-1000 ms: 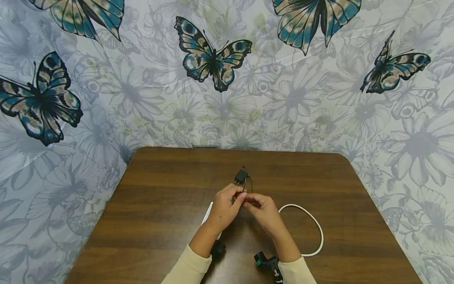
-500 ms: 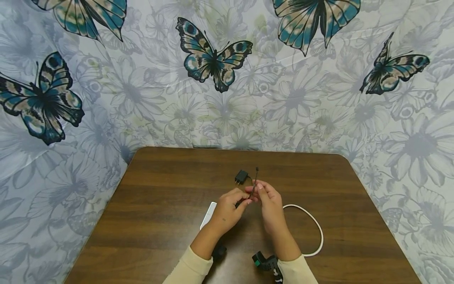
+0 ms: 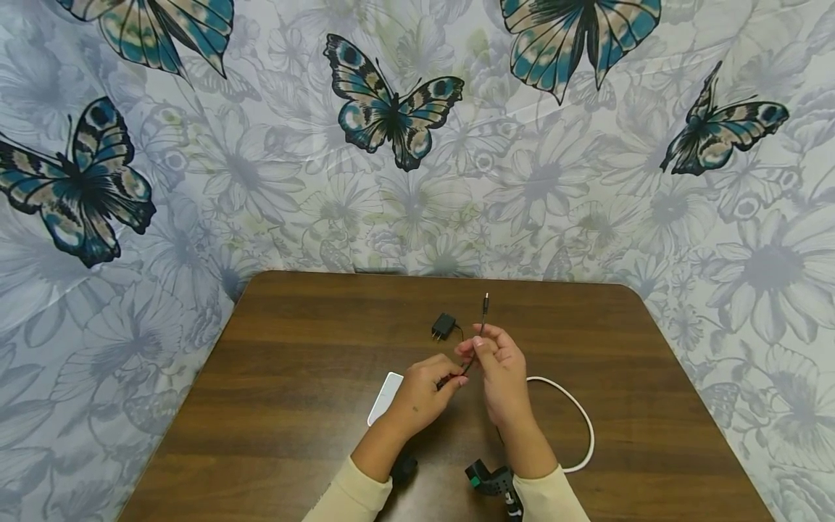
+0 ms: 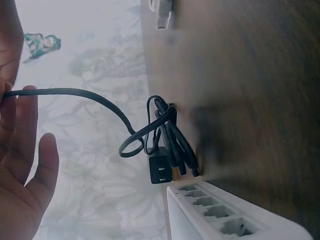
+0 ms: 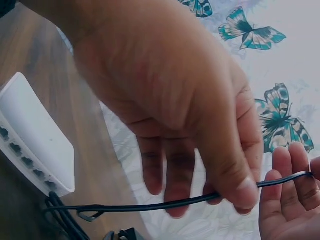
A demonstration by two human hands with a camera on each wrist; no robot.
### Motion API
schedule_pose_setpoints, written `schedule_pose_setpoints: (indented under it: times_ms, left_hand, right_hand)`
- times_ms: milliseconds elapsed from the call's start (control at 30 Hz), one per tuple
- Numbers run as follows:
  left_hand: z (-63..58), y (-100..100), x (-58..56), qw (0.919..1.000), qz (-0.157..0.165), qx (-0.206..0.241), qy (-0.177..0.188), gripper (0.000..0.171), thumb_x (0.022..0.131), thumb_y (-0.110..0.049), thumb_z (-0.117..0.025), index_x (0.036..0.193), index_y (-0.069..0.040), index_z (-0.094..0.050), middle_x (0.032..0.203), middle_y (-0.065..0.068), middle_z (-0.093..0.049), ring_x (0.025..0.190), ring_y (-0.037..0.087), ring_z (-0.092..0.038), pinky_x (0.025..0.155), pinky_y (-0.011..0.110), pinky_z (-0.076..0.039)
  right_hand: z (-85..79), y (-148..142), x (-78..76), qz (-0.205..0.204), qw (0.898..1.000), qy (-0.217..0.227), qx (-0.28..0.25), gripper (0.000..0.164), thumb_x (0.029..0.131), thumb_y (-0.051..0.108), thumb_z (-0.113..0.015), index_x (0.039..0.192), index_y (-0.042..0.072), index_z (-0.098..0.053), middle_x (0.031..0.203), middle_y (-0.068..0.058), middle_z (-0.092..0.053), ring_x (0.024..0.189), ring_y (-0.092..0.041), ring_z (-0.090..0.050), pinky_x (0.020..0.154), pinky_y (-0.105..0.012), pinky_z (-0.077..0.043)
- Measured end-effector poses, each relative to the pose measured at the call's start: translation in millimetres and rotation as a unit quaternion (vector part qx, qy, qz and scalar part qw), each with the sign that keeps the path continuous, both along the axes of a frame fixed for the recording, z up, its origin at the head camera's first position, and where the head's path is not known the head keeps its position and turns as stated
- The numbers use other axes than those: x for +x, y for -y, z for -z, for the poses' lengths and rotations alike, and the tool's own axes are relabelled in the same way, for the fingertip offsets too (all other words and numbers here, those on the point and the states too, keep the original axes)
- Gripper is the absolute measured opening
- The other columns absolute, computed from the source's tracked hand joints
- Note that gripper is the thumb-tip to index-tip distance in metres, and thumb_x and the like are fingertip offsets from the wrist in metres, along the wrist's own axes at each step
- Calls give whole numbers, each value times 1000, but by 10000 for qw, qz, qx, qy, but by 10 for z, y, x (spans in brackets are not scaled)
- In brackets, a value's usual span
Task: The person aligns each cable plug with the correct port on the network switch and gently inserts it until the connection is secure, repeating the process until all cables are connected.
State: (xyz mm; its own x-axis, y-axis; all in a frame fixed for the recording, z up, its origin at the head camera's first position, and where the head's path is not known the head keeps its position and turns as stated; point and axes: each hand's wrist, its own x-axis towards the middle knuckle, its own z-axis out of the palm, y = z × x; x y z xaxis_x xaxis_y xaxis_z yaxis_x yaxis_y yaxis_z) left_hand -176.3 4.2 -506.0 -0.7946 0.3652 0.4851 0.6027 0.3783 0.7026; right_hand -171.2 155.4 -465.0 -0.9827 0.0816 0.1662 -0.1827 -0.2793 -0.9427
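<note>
Over the table's [image 3: 313, 348] middle, the cable [image 3: 485, 312] runs between both hands: left hand [image 3: 420, 395] pinching it, right hand [image 3: 504, 377] clamped on it too, thumb against fingers, and its tip points to twelve o'clock! Adapter [image 3: 443, 326] at ten from the right hand, white box [image 3: 385, 397] at nine from the left, white cord [image 3: 591, 431] looping at four from the right.
</note>
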Motion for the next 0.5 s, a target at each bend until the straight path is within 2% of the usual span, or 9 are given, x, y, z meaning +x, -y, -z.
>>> schedule_pose_setpoints:
  times_ms: [133,267,400,500]
  left_hand:
    - [-3,-10,14,10000,19,-16,21,6,91,-17,-73,93,-13,-76,89,-8,-68,75,2,-57,67,18,-49]
    - [-4,-26,21,9999,27,-86,72,5,92,-18,-73,93,-14,-75,88,-9,-67,74,2,-56,67,18,-48]
    - [-2,-46,29,9994,32,-195,287,7,92,-21,-72,94,-15,-75,87,-10,-67,75,2,-56,67,18,-49]
    - [4,-59,32,9987,43,-204,475,11,92,-22,-72,97,-13,-76,88,-10,-68,75,2,-57,69,19,-50]
  right_hand:
    - [-43,-12,2,122,9999,-104,9,17,104,11,-52,117,0,-55,85,-4,-70,82,-19,-70,77,-28,-56]
    - [-85,-8,21,119,9992,-281,-252,15,105,12,-51,113,1,-56,85,-6,-69,82,-20,-70,76,-28,-57]
    - [-142,1,56,49,9960,-594,-663,16,105,13,-50,111,-1,-55,86,-8,-69,82,-21,-70,76,-28,-57]
    - [-182,7,83,77,9945,-697,-783,16,105,13,-49,110,-1,-57,84,-7,-67,79,-18,-69,75,-27,-57]
